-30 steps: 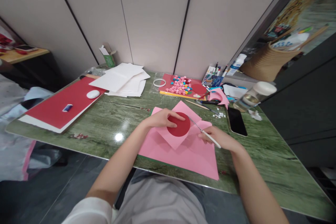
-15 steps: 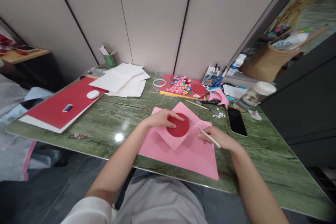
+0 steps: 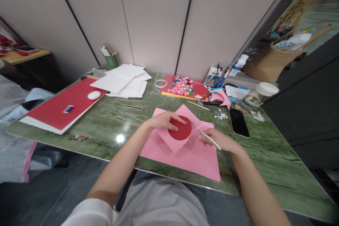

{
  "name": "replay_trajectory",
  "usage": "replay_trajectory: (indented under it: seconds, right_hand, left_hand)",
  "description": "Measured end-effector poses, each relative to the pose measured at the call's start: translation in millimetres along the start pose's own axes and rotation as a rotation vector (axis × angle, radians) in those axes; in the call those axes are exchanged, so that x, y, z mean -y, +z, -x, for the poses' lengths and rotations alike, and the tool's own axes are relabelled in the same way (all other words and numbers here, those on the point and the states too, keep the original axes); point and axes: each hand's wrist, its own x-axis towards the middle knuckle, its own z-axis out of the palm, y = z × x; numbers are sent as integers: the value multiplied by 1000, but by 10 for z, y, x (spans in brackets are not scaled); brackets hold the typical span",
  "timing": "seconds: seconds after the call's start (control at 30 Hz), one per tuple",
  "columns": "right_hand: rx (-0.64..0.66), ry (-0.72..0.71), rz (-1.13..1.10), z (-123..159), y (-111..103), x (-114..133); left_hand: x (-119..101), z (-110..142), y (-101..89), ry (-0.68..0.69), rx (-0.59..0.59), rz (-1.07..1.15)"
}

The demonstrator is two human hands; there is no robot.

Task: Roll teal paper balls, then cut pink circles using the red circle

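My left hand (image 3: pixel 167 120) holds a red paper circle (image 3: pixel 182 132) against a pink paper sheet (image 3: pixel 174 145), thumb and index finger lying on the circle. Any fingers under the sheet are hidden. My right hand (image 3: pixel 212 137) grips a pair of scissors with white handles (image 3: pixel 213 142). Their thin blades reach into the pink sheet along the circle's right edge, where a cut flap stands up. Beneath both hands lies a larger pink sheet (image 3: pixel 196 167) on the green table.
Behind my hands are a pile of pink pieces (image 3: pixel 182 86), a tape roll (image 3: pixel 160 83) and several pens. A phone (image 3: pixel 239 122) and a bottle (image 3: pixel 255 97) stand or lie to the right. White sheets (image 3: pixel 116 79) and red card (image 3: pixel 59 106) lie left. A person sits far left.
My right hand and the scissors have shifted slightly left, toward the circle. The pink sheet and red circle have tipped down a little. My left hand keeps its hold.
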Motion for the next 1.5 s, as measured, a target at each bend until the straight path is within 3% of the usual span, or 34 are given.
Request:
replay_trajectory:
  seconds: [1.5]
  right_hand:
    - [103, -17, 49, 14, -4, -99]
  left_hand:
    - [61, 1, -16, 38, 179, -121]
